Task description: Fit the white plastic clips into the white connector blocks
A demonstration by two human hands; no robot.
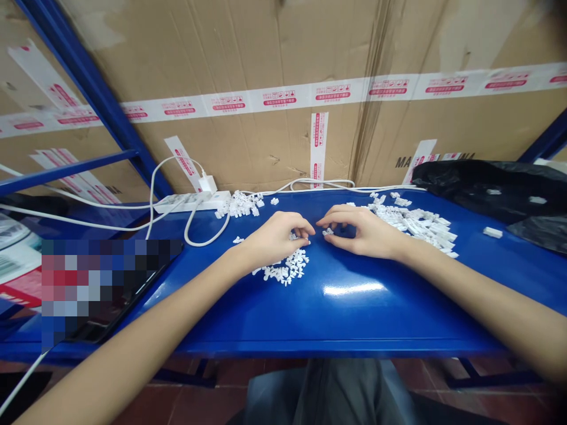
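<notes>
My left hand [277, 236] rests on the blue table [354, 313] with its fingers curled and pinched on a small white plastic part [305, 239] that I can barely see. Just below it lies a small heap of white parts [287, 268]. My right hand [361, 230] faces it, a few centimetres to the right, fingers bent and pinching another small white plastic part [328, 232]. Behind the right wrist spreads a larger pile of white parts [420, 224].
A third heap of white parts [241, 205] lies by a white power strip [190, 202] with a charger and white cables [195, 236]. A black plastic bag [491, 189] sits at the right. A dark tablet [133, 283] lies at the left edge. Cardboard boxes [283, 71] stand behind.
</notes>
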